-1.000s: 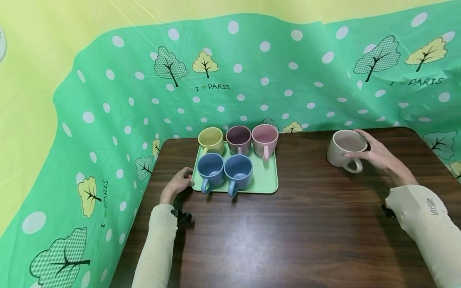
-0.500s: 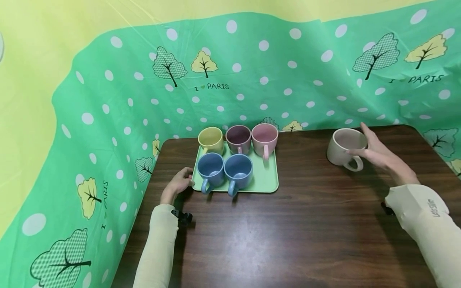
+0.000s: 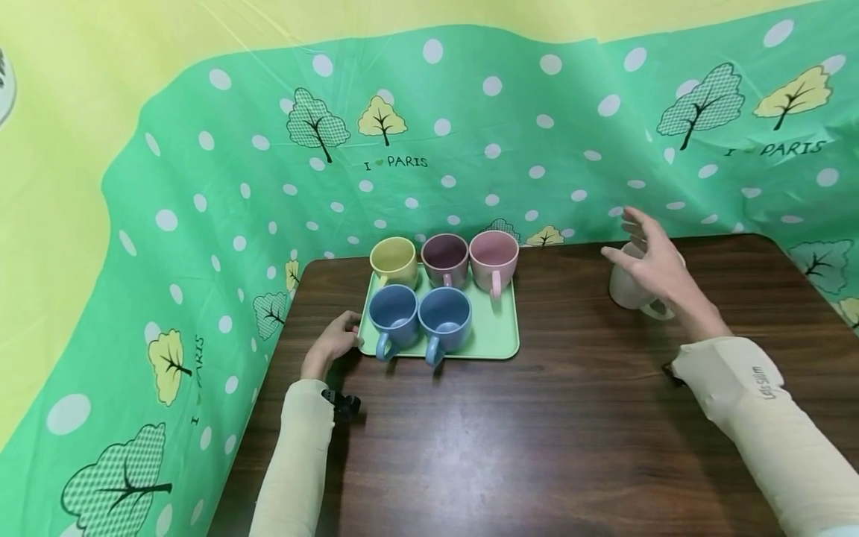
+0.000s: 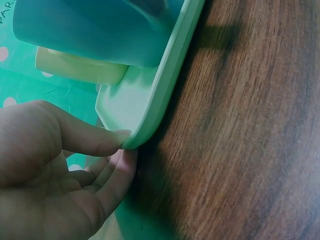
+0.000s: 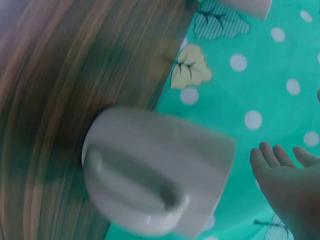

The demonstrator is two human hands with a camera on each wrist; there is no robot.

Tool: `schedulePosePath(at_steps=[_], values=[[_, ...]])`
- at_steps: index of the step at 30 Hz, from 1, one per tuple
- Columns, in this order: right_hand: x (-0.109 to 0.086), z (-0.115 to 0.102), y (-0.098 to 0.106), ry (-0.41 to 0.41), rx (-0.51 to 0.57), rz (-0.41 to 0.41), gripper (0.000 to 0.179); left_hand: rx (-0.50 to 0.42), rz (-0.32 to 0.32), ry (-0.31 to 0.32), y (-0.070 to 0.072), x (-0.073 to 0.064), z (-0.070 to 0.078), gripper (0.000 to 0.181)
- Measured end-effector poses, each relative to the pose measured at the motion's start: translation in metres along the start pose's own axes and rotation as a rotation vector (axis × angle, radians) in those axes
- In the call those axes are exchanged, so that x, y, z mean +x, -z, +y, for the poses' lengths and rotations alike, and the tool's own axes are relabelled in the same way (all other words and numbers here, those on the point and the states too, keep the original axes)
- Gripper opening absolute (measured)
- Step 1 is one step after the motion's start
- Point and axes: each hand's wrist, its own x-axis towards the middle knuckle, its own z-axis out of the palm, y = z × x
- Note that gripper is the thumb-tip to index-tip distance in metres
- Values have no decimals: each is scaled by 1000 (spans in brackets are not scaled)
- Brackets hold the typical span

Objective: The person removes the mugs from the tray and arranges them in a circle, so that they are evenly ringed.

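Observation:
My left hand (image 3: 334, 338) pinches the left front corner of a light green tray (image 3: 493, 328), thumb over the rim and fingers under it in the left wrist view. On the tray stand a yellow mug (image 3: 394, 277), a purple mug (image 3: 446, 261), a pink mug (image 3: 493, 262) and two blue mugs, a left one (image 3: 394, 328) and a right one (image 3: 446, 332). A grey mug (image 5: 155, 150) stands upright on the table at the right. Above it is my right hand (image 3: 658, 270), fingers spread and holding nothing, partly covering the mug in the head view.
The dark wooden table (image 3: 523, 440) has its back edge against a green polka-dotted cloth (image 3: 537, 149) with printed trees. The cloth also rises along the left side. The blue mugs' handles overhang the tray's front edge.
The right hand has let go of the grey mug, risen and moved left over it. The grey mug stays where it stood. The left hand and tray have not moved.

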Motion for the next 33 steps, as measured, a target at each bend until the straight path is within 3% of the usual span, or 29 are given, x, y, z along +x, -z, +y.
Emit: schedulePosePath(at_steps=[5, 14, 20, 33], values=[[7, -6, -24, 14, 69, -17, 82, 1, 1, -4, -1, 1, -1, 50], [20, -7, -69, 28, 42, 13, 83, 5, 4, 6, -1, 1, -1, 48], [26, -13, -94, 29, 30, -10, 84, 6, 7, 12, -1, 1, 0, 47], [38, -27, -141, 63, -115, -30, 91, 27, 16, 10, -2, 0, 1, 48]])
